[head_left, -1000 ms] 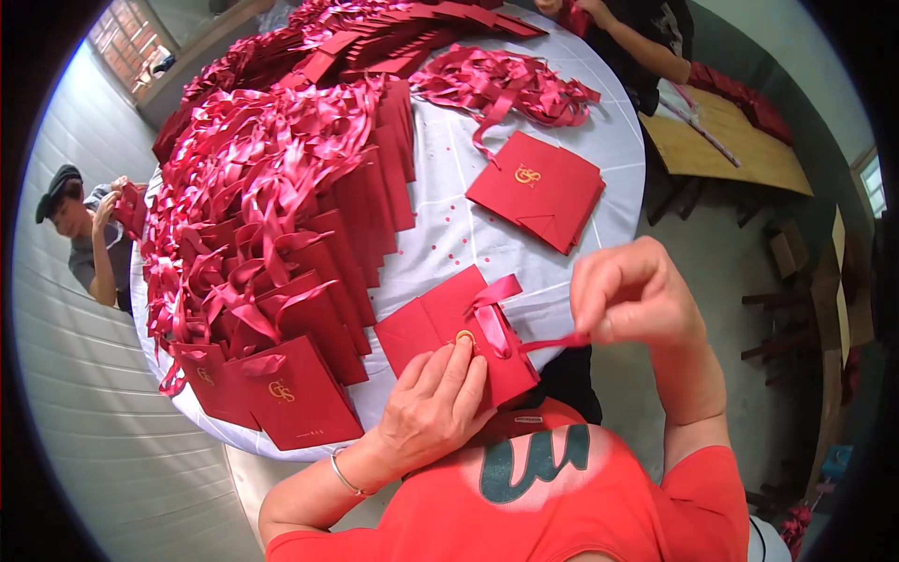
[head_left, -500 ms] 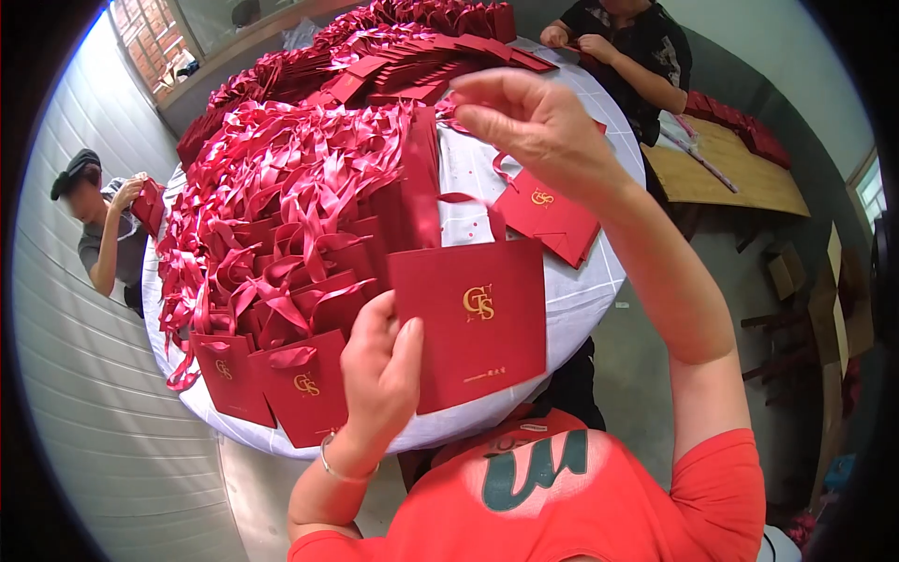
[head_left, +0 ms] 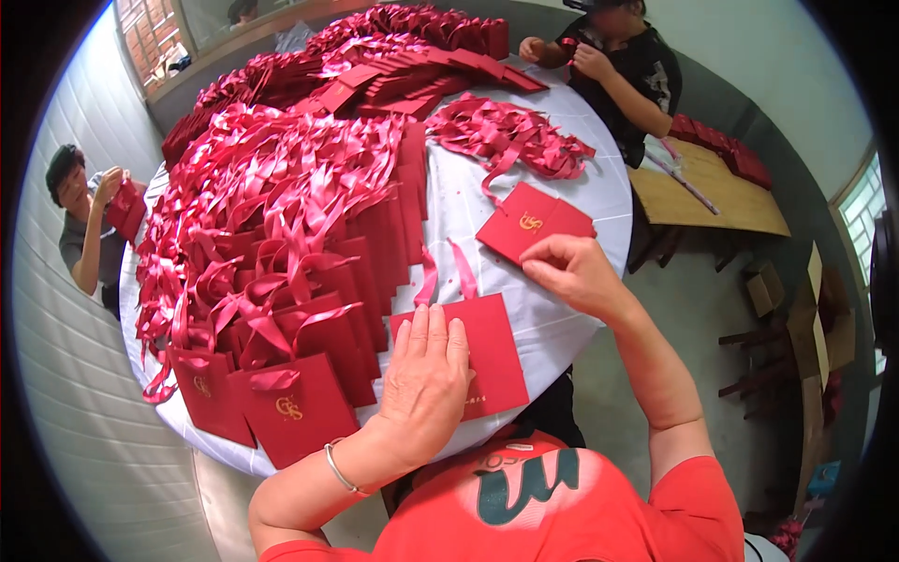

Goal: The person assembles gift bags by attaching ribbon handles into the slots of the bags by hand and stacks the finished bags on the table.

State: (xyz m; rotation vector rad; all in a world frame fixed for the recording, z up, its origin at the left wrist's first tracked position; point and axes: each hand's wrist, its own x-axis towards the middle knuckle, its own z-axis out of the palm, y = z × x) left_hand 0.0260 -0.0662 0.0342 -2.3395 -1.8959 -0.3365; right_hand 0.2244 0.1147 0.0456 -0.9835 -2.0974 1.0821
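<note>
A red paper gift bag [head_left: 494,361] with gold lettering lies flat near the front edge of the table, its two pink ribbon handles pointing away from me. My left hand [head_left: 426,375] rests palm down over its left part, fingers straight, hiding the middle. To the right, the fingers of my right hand [head_left: 571,273] are curled, thumb and forefinger close together. Their tips are at the lower edge of more flat red bags [head_left: 529,223]; whether anything is pinched between them is hidden.
Rows of standing red bags [head_left: 328,347] with pink ribbons crowd the left of the round white-clothed table [head_left: 562,328]. Loose ribbons [head_left: 510,136] lie beyond the flat bags. One co-worker [head_left: 623,75] is at far right, another [head_left: 84,215] at left. A wooden table [head_left: 712,201] stands at right.
My right hand has come down from high over the table to the flat bags. The bag my left hand held up now lies on the cloth, with that hand flat on it.
</note>
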